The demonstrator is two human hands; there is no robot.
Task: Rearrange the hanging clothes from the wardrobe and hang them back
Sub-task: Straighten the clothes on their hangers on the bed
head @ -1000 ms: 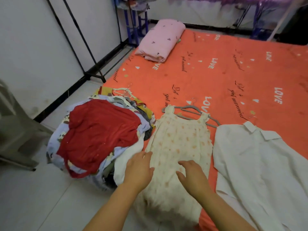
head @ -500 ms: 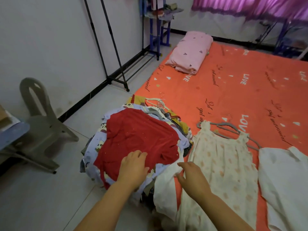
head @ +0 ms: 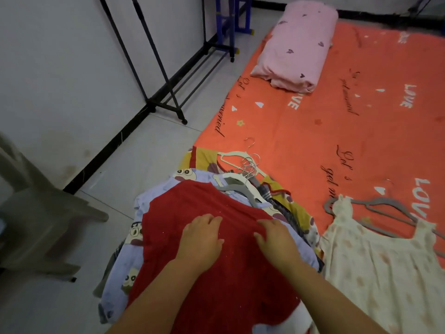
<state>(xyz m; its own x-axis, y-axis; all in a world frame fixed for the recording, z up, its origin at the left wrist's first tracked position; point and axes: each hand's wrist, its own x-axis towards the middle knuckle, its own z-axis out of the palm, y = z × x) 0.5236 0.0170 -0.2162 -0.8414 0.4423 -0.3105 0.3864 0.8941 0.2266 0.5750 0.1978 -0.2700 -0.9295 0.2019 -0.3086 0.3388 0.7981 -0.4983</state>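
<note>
A pile of clothes on hangers lies at the near left edge of the orange bed sheet (head: 301, 131). On top is a red garment (head: 216, 280), over a light blue cartoon-print piece (head: 130, 268). My left hand (head: 202, 239) rests on the red garment with its fingers spread. My right hand (head: 277, 242) lies beside it, fingers bent onto a raised fold of the red cloth. White and grey hangers (head: 240, 179) stick out at the pile's far end. A cream floral dress (head: 375, 268) on a grey hanger (head: 375, 208) lies flat to the right.
A black clothes rack (head: 159, 75) stands against the white wall at the back left, with a blue frame (head: 231, 22) behind it. A folded pink blanket (head: 298, 42) sits at the head of the bed. A grey plastic chair (head: 36, 218) is on the tiled floor at left.
My hands have left the cream dress and moved left onto the red garment, then up toward its far end. The view has shifted left and tilted down; the white shirt has left the frame.
</note>
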